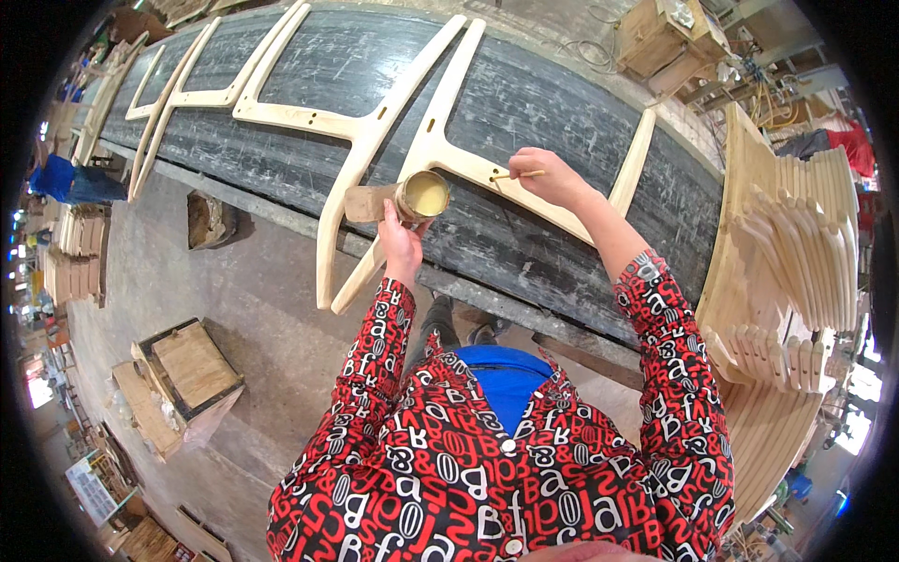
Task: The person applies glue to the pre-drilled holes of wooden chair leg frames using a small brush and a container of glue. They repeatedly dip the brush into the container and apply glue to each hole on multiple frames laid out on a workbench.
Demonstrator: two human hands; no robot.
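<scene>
Over the dark worktable (562,103), the right hand (551,178) pinches a thin wooden stick (522,174), tip right at a hole in the pale wooden frame (473,170) lying flat. Lower and nearer, the left hand (403,247) grips a round can (427,196) of yellowish liquid above that frame's leg. Similar frames (281,113) stretch leftward; stacked wooden parts (810,234) crowd the right.
</scene>
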